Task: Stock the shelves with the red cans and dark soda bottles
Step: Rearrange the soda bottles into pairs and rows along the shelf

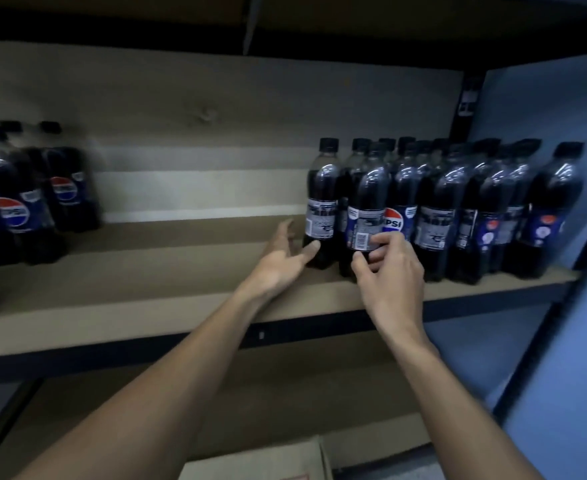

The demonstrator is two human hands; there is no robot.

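On the shelf (146, 289), the right hand (392, 271) fingers pinch the front soda bottle (368, 202); the left hand (281, 261) fingers are released

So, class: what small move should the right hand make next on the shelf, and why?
Probably the right hand should twist the dark plastic soda bottle it pinches low down: its barcode faces outward, while the neighbouring bottle shows its logo.

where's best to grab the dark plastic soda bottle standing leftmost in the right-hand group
Wrap the dark plastic soda bottle round its straight labelled waist, coming from its open left and front: it stands upright, bare brown shelf board lies on that side, and neighbouring bottles crowd its right.
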